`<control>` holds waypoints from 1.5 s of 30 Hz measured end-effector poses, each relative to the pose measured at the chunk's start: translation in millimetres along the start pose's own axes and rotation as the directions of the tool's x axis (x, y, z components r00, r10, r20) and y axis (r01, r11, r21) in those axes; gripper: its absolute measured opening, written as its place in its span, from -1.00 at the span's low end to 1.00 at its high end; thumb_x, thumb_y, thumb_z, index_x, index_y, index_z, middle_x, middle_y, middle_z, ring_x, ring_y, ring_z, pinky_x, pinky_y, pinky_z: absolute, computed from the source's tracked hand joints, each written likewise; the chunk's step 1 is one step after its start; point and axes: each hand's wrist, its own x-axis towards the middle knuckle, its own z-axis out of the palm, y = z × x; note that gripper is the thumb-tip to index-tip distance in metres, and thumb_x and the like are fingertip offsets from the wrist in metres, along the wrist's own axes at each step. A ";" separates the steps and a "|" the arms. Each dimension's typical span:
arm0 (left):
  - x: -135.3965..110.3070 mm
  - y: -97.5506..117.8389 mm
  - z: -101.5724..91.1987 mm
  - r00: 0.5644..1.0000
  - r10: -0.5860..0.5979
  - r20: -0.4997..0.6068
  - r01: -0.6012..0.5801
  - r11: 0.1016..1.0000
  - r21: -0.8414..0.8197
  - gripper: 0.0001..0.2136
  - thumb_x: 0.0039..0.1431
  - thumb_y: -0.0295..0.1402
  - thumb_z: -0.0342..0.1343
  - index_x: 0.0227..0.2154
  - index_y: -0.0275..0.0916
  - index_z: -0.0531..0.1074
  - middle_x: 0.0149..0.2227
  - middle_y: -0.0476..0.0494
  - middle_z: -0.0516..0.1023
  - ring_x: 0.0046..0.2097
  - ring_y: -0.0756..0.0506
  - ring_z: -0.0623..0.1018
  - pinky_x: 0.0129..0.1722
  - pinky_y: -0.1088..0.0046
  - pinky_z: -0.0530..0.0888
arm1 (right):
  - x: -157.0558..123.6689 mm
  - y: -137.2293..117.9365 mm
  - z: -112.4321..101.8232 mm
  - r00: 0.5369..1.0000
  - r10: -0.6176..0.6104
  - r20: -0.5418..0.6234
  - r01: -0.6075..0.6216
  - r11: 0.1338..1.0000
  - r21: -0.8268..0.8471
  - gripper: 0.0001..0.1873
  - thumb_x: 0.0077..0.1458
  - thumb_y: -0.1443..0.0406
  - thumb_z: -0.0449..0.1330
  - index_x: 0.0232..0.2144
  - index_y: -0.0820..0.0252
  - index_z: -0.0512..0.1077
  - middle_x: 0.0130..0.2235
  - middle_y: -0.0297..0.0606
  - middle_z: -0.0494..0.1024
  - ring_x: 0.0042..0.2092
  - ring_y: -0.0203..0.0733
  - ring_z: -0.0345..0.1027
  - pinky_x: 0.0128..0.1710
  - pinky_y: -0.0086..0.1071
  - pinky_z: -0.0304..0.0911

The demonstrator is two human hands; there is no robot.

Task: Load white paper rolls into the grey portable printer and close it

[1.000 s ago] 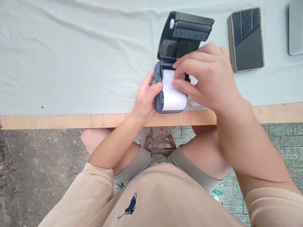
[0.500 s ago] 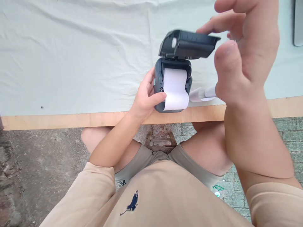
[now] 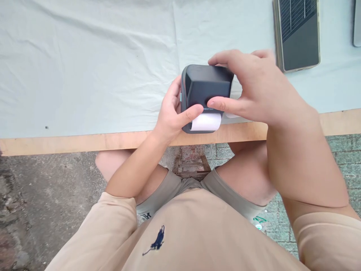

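Observation:
A dark label printer (image 3: 207, 84) is at the table's near edge, its lid down. White paper (image 3: 206, 122) sticks out from under the lid's front edge. My left hand (image 3: 175, 113) wraps the printer's left side, thumb on top near the paper. My right hand (image 3: 251, 84) grips the lid from the right, thumb on its front edge and fingers at its back edge. White paper (image 3: 232, 115) lies partly hidden beneath the right hand.
A dark-screened phone (image 3: 300, 37) lies at the back right. Beyond it, a grey object (image 3: 357, 22) is cut off by the frame. A pale cloth (image 3: 84, 75) covers the table, whose bare wooden edge (image 3: 70, 145) faces my lap.
The printer's lid has swung from raised to down over the paper roll. My right hand has come down and left onto the lid, uncovering the phone. My left hand stays on the printer.

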 end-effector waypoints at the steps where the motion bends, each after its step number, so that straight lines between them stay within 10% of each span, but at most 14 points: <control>1: -0.3 0.1 -0.3 1.000 -0.012 -0.009 0.012 1.000 0.018 -0.25 -0.19 0.18 0.54 0.04 -0.05 0.50 0.15 -0.18 0.59 0.36 -0.44 0.52 0.20 0.08 0.63 | 0.2 -1.3 -1.0 1.000 0.008 0.009 -0.008 1.000 0.002 -0.39 0.25 -0.06 0.26 0.24 -0.01 0.36 0.20 -0.14 0.58 0.11 0.13 0.51 0.26 0.08 0.17; 8: -1.9 2.3 0.8 0.999 -0.033 0.033 0.032 0.999 0.035 -0.28 -0.09 0.20 0.49 0.07 -0.06 0.51 0.05 -0.18 0.61 0.29 -0.45 0.58 0.13 0.05 0.66 | 3.2 -9.9 -7.8 0.996 0.059 0.062 -0.048 0.985 -0.164 -0.24 0.15 -0.05 0.38 0.31 -0.06 0.26 -0.09 -0.28 0.68 -0.27 0.02 0.43 -0.11 -0.10 0.27; 17: 5.2 -0.2 5.8 0.995 -0.004 -0.096 0.005 1.000 0.018 -0.42 0.30 0.30 0.07 -0.05 -0.13 0.53 -0.06 -0.20 0.64 0.47 -0.34 0.39 0.47 0.00 0.41 | -5.6 5.9 0.2 0.952 -0.288 -0.107 0.292 0.956 0.030 -0.48 0.32 -0.11 0.20 0.23 -0.17 0.31 0.39 -0.32 0.43 0.36 0.08 0.37 0.30 0.02 0.25; 25: 6.7 0.4 4.3 0.991 -0.020 -0.130 0.018 1.000 -0.016 -0.47 0.32 0.25 0.09 -0.07 -0.13 0.53 0.01 -0.23 0.65 0.45 -0.33 0.42 0.47 0.05 0.41 | -6.8 3.7 1.0 0.923 -0.322 -0.210 0.286 0.940 -0.186 -0.67 0.25 0.01 0.26 -0.03 -0.02 0.43 0.00 -0.11 0.53 0.01 0.14 0.45 0.03 0.03 0.34; 31: 6.8 4.0 5.3 0.995 -0.045 -0.090 0.031 0.989 -0.142 -0.46 0.29 0.27 0.13 -0.03 -0.10 0.54 -0.02 -0.18 0.66 0.39 -0.32 0.50 0.42 0.09 0.47 | -7.9 3.3 6.7 0.708 -0.181 -0.683 0.203 0.978 -0.049 -0.77 0.34 0.23 0.11 -0.41 0.08 0.30 -0.45 -0.30 0.37 -0.40 -0.18 0.34 -0.33 -0.24 0.16; 37: 2.0 4.7 6.3 0.999 0.042 -0.013 -0.042 0.997 -0.068 -0.45 0.15 0.16 0.36 0.05 -0.08 0.54 0.00 -0.12 0.64 0.37 -0.32 0.54 0.36 0.13 0.54 | -8.6 -17.1 -1.5 0.977 -0.067 -0.200 0.018 0.971 -0.238 -0.82 0.24 0.23 0.13 -0.18 0.04 0.52 -0.40 -0.30 0.55 -0.33 -0.11 0.42 -0.35 -0.25 0.02; 45: -0.6 2.0 4.1 0.997 0.066 -0.031 -0.063 0.993 0.101 -0.38 0.13 0.27 0.30 0.04 -0.09 0.58 0.00 -0.14 0.66 0.33 -0.37 0.58 0.30 0.06 0.59 | -8.6 -36.4 -10.5 0.986 0.126 0.111 -0.070 0.910 -0.409 -0.72 0.25 0.14 0.14 -0.06 -0.03 0.55 -0.15 -0.23 0.66 -0.20 -0.01 0.48 -0.43 -0.24 -0.09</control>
